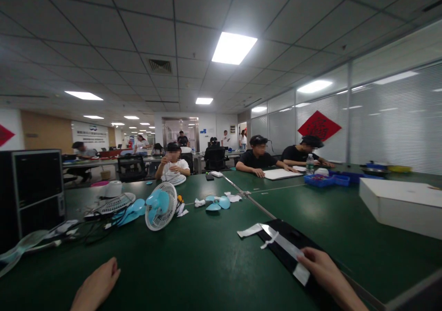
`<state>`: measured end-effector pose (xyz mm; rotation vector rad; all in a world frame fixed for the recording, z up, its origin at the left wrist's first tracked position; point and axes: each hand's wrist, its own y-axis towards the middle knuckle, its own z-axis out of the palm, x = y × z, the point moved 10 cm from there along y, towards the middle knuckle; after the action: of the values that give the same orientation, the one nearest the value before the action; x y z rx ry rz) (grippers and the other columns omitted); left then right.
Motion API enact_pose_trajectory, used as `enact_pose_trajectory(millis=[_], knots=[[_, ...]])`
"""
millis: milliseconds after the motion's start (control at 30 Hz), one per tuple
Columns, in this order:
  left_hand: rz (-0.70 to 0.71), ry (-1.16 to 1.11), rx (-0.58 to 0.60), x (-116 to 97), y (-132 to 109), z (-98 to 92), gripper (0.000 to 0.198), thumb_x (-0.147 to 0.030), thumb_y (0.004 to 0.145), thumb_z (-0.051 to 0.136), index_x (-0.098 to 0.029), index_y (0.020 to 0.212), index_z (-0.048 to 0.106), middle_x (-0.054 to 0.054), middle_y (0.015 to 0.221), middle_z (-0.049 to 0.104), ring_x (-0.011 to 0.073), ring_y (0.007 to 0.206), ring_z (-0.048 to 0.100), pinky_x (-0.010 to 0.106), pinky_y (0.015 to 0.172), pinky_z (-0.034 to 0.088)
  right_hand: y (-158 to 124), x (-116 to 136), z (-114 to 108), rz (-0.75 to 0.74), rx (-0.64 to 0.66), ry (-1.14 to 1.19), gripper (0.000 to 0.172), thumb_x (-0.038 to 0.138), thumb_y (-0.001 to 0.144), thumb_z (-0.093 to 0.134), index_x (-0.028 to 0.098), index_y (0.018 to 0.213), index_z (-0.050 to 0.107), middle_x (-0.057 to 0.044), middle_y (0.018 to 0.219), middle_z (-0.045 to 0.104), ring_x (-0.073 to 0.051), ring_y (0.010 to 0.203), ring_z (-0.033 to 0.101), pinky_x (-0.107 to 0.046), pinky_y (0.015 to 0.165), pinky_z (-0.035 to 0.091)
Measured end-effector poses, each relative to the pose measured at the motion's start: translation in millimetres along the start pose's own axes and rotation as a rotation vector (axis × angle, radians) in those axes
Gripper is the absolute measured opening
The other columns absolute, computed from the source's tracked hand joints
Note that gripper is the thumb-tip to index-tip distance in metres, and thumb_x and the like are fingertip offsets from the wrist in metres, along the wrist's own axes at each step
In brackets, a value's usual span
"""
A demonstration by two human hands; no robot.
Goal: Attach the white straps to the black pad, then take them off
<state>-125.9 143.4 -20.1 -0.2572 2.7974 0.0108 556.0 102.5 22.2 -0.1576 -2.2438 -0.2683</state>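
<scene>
My left hand point(96, 283) rests on the green table point(193, 260) at the bottom left, fingers together and lying flat, holding nothing. My right hand point(324, 269) lies at the bottom right, fingertips pressing on a black strip point(288, 237) that carries a shiny silver tape band point(281, 241). Only the knuckles and part of the fingers show. A small blue and white desk fan point(160, 206) stands farther off, left of centre, with loose blue fan blades point(218, 203) beside it.
A black computer case point(32, 191) stands at the left with cables and fan parts point(113, 205) near it. A white box point(400, 203) sits at the right. Blue trays point(324, 180) and a bottle point(310, 164) lie beyond. Several people sit along the far side.
</scene>
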Motion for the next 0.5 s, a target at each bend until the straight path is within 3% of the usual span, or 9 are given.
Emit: enact_pose_trajectory(millis=[233,367,500], knots=[[-0.013,0.007,0.030,1,1,2.5,0.024,-0.032,0.087,0.028,-0.022,0.084,0.050,0.009,0.094,0.066,0.0222,0.085,0.063,0.033,0.072,0.045,-21,72,-1,-0.156,-0.080,-0.005,0.046,0.055,0.073,0.044,0.016,0.081,0.066,-0.009,0.083,0.071,-0.025,0.077,0.064,-0.030,0.066,0.047],[0.007,0.041,-0.014,-4,-2,-1.6,0.024,-0.030,0.087,0.026,-0.022,0.082,0.048,0.009,0.094,0.066,0.0213,0.085,0.063,0.032,0.074,0.044,-33,114,1,-0.262,-0.092,0.011,0.041,0.054,0.075,0.047,0.017,0.078,0.065,-0.007,0.083,0.070,-0.023,0.077,0.063,-0.029,0.067,0.047],[0.003,0.021,-0.021,-5,-3,-2.7,0.024,-0.032,0.086,0.027,-0.023,0.082,0.048,0.008,0.094,0.067,0.0216,0.085,0.063,0.032,0.072,0.044,-35,142,0,-0.343,-0.135,0.022,0.037,0.051,0.080,0.047,0.018,0.082,0.065,-0.006,0.082,0.070,-0.022,0.077,0.063,-0.028,0.067,0.047]])
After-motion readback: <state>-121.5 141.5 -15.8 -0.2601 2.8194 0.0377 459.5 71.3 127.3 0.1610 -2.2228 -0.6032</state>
